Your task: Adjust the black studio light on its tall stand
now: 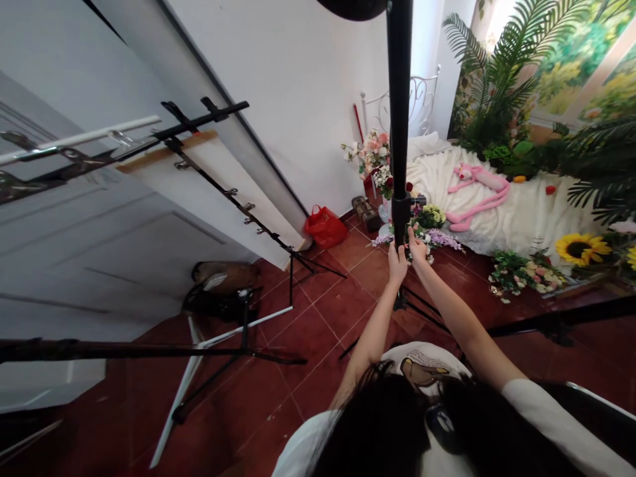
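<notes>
A black light stand (400, 119) rises upright right in front of me, with a dark rounded piece at the top edge of the view. My left hand (397, 264) is wrapped round its pole, below a collar with a knob (420, 200). At nearly the same height, my right hand (416, 249) grips the pole from the other side, thumb pointing up. The fingers behind the pole are partly hidden. Lower down, the stand's legs (422, 310) spread out between my forearms.
Left stand backdrop rolls with clips (248, 207) on black stands, and a white pole (171, 411). A red plastic bag (326, 226) sits by the wall. To the right are a bed with a cream blanket (427, 173), a pink plush toy (479, 179), flowers and a sunflower (581, 250).
</notes>
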Action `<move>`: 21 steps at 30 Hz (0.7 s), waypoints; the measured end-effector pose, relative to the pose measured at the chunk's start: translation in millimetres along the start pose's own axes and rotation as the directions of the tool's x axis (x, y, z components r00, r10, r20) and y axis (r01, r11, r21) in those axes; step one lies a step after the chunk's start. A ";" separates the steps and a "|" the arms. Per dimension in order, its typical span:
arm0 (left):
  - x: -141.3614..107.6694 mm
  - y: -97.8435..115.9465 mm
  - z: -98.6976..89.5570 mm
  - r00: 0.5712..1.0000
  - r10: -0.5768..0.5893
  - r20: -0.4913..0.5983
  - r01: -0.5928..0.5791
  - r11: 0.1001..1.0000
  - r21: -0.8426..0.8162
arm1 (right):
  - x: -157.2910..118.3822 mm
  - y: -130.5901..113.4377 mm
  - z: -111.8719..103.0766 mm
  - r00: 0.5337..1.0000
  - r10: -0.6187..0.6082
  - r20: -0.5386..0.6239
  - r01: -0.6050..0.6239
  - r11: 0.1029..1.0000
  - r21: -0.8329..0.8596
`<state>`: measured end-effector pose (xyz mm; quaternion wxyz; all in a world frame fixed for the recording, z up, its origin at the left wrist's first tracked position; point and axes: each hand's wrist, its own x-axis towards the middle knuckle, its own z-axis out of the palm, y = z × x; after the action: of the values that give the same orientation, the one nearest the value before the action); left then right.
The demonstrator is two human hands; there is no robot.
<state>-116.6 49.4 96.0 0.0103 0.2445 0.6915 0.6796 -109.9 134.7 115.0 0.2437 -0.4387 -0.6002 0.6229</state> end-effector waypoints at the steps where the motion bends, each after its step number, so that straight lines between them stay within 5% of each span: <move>1: -0.3 0.6 -0.4 1.000 0.000 0.002 0.000 1.000 -0.001 | 0.1 -1.5 2.0 1.000 -0.019 0.007 0.019 1.000 -0.023; 7: -4.0 3.0 -5.6 0.999 -0.012 0.043 0.011 1.000 0.013 | -11.8 -6.4 2.0 0.989 0.147 -0.032 -0.144 0.985 0.094; 10: -7.3 3.9 -9.1 0.999 -0.029 0.036 0.027 0.999 0.044 | -35.3 14.1 -25.8 0.970 0.216 0.110 -0.238 0.934 0.265; 14: -21.6 6.1 -9.2 0.998 -0.028 -0.060 0.033 0.995 0.093 | -78.0 67.1 -96.4 0.912 0.271 0.307 -0.377 0.849 0.371; 19: -74.9 -1.0 18.7 0.950 -0.072 -0.303 0.129 0.976 0.173 | -129.4 122.1 -201.9 0.914 0.400 0.066 -0.366 0.744 0.559; 21: -103.0 -3.8 40.4 0.947 -0.176 -0.269 0.223 0.962 0.157 | -149.6 131.5 -240.8 0.902 0.428 -0.051 -0.288 0.687 0.667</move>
<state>-13.1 51.1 56.6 -0.0319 0.0843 0.7686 0.6334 195.8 117.9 51.9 0.3121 -0.4978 -0.2229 0.7779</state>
